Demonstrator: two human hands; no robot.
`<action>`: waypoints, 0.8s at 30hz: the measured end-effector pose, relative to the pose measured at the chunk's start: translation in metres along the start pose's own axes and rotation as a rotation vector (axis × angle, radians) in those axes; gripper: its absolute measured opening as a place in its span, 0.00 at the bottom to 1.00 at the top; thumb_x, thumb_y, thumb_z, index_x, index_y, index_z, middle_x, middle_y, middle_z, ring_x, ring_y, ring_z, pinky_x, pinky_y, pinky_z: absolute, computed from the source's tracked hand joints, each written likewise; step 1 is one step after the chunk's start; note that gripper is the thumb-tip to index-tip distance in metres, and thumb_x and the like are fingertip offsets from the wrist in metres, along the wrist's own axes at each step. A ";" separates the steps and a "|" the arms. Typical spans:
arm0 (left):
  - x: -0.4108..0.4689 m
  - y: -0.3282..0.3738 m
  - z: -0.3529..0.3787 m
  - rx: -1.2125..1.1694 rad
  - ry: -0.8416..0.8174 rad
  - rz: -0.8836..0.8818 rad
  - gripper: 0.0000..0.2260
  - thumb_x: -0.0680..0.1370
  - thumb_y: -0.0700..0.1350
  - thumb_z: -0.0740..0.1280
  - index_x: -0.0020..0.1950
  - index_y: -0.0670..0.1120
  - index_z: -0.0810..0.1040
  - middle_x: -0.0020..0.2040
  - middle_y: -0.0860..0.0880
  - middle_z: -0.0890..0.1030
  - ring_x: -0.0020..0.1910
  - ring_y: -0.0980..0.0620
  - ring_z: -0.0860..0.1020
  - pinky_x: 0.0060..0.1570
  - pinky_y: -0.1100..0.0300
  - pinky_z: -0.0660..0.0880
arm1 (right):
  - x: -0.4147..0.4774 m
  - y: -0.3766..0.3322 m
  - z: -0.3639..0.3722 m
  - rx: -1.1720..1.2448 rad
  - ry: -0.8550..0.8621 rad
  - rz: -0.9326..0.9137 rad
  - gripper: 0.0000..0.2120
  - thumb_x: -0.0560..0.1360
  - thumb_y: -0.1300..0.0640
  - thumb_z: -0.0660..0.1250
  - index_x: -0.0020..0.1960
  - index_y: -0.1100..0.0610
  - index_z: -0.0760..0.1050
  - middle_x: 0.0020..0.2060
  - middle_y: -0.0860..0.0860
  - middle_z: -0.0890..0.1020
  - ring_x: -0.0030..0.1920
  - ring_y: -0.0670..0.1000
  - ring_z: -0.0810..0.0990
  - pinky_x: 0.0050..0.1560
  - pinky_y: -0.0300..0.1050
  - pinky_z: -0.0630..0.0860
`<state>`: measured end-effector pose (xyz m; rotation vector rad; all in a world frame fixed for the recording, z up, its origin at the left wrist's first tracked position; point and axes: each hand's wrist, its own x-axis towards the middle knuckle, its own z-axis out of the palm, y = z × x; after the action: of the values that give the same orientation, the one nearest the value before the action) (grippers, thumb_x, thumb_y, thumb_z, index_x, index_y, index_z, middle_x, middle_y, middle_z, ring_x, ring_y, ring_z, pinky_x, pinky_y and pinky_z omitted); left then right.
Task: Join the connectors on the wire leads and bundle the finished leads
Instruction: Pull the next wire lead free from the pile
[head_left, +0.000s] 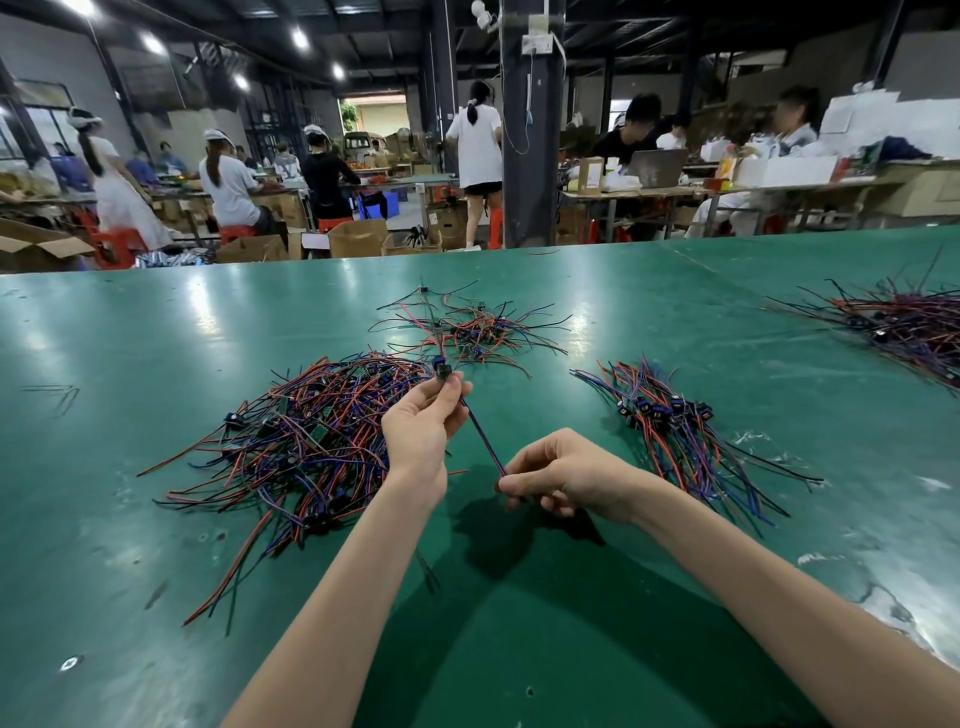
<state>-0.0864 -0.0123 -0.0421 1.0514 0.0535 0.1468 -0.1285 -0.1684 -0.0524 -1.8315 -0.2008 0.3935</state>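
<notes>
Free lanes on your green-topped table (156, 338)
Near and left edges lie open; the big tangled red-blue-black wire heap (311, 441), sparse wire scatter (467, 327) beyond it, blue-connector lead bundle (675, 431) and right-edge wire pile (909, 322) block you.

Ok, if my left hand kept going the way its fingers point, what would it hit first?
Likely the small scatter of wire leads just beyond the connector the left hand pinches; its height over the table is unclear, so it might pass above them.
</notes>
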 end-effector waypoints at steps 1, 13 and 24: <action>-0.001 -0.001 0.001 -0.004 -0.017 -0.006 0.03 0.76 0.35 0.67 0.45 0.41 0.79 0.37 0.49 0.82 0.35 0.59 0.79 0.34 0.70 0.76 | -0.001 -0.001 -0.002 -0.021 -0.003 0.008 0.04 0.74 0.60 0.71 0.44 0.61 0.80 0.33 0.52 0.82 0.22 0.43 0.68 0.20 0.34 0.62; -0.027 -0.031 0.021 0.161 -0.370 -0.280 0.05 0.75 0.36 0.67 0.41 0.41 0.81 0.33 0.50 0.83 0.29 0.60 0.75 0.31 0.71 0.72 | 0.005 -0.010 -0.022 0.337 0.307 -0.046 0.09 0.74 0.52 0.69 0.41 0.58 0.78 0.32 0.50 0.77 0.30 0.45 0.70 0.29 0.36 0.63; -0.029 -0.030 0.018 0.201 -0.370 -0.313 0.04 0.76 0.36 0.67 0.43 0.41 0.81 0.34 0.49 0.84 0.31 0.61 0.79 0.32 0.70 0.75 | 0.005 -0.009 -0.020 0.366 0.339 -0.111 0.06 0.71 0.59 0.72 0.38 0.58 0.78 0.32 0.54 0.78 0.30 0.48 0.72 0.36 0.41 0.65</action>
<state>-0.1098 -0.0470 -0.0600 1.2423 -0.1044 -0.3429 -0.1161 -0.1823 -0.0391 -1.4896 0.0061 0.0327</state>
